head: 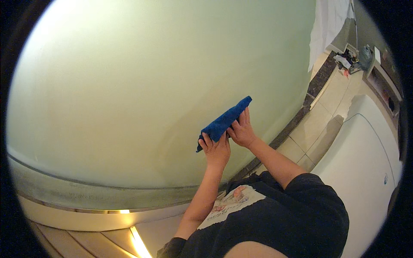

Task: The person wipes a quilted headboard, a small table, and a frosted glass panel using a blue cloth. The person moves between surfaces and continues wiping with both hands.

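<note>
A folded blue cloth point(222, 122) lies slantwise against a large pale-green frosted panel, likely glass point(129, 96). My left hand point(216, 150) presses the cloth's lower left end, with the fingers spread over its edge. Higher and to the right, my right hand point(242, 129) holds the cloth's other end, its fingers partly hidden behind the fold. Both hands are close together, near the right lower part of the panel.
A dark stone strip point(288, 127) runs along the panel's right edge, beside a tiled floor point(309, 132). A white-covered bed or table point(358, 161) stands at the right. White fabric point(326, 25) hangs at upper right, near a heap of small items point(348, 61). Padded panelling point(93, 242) is at lower left.
</note>
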`<state>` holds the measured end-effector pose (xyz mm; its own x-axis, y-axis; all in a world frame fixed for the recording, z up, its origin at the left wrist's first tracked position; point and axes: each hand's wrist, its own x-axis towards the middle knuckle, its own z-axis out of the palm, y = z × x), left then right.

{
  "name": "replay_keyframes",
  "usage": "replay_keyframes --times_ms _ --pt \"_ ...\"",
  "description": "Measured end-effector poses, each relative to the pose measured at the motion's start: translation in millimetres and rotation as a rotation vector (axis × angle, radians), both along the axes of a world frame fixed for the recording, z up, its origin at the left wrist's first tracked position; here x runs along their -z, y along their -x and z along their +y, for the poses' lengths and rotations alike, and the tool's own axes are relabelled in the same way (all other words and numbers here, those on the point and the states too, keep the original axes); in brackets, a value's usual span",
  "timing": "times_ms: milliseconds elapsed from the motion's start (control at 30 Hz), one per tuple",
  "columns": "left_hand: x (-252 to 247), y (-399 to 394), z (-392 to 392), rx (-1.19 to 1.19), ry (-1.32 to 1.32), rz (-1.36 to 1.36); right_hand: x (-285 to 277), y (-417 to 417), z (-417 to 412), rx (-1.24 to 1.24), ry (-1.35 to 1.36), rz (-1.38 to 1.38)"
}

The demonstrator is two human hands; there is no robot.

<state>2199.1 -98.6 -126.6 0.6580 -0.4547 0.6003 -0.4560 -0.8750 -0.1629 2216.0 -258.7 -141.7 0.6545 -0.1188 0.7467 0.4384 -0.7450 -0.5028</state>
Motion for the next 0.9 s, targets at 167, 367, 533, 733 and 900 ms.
replay_keyframes --times_ms 167,367,533,733,900 --pt "-48 -13 -35 0.030 0.016 -0.017 -39 -23 -13 0.012 -0.201 -0.152" --pt "-137 -29 -86 0.006 0.090 -0.119 -131 -57 -53 0.146 -0.166 -0.343" --pt "-84 -30 -83 -0.027 0.023 -0.096 -85 -54 -63 0.186 -0.035 -0.249" --pt "3 -27 -74 -0.003 -0.146 -0.158 8 -36 -61 0.107 -0.149 -0.062" --pt "-33 -38 -108 0.016 -0.038 -0.124 -19 -56 -82 0.162 -0.195 -0.163"
